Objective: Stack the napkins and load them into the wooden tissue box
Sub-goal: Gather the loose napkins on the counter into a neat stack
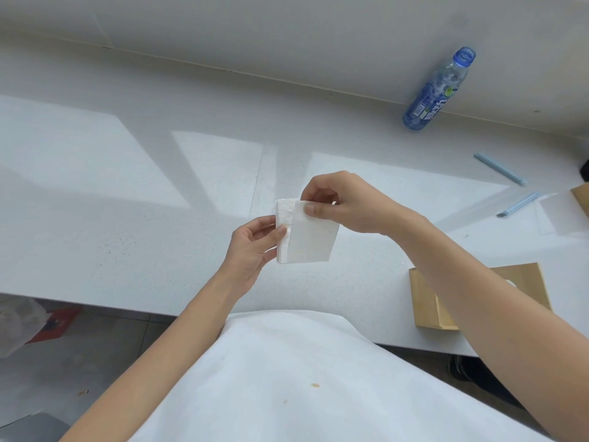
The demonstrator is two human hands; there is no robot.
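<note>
Above the counter (159, 202): napkins (314, 236), pinched by left hand (251, 247) and right hand (344, 202); wooden tissue box (424, 301) lower right, nearer right.

— What lies on the pale speckled stone counter (127, 193)?
— An uncapped blue plastic bottle (438, 90), two light blue sticks (498, 169) (519, 204), and an open light wooden box (427, 301).

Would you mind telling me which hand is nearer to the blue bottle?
The right hand: it sits below-left of the blue bottle. The left hand is lower and further left.
</note>
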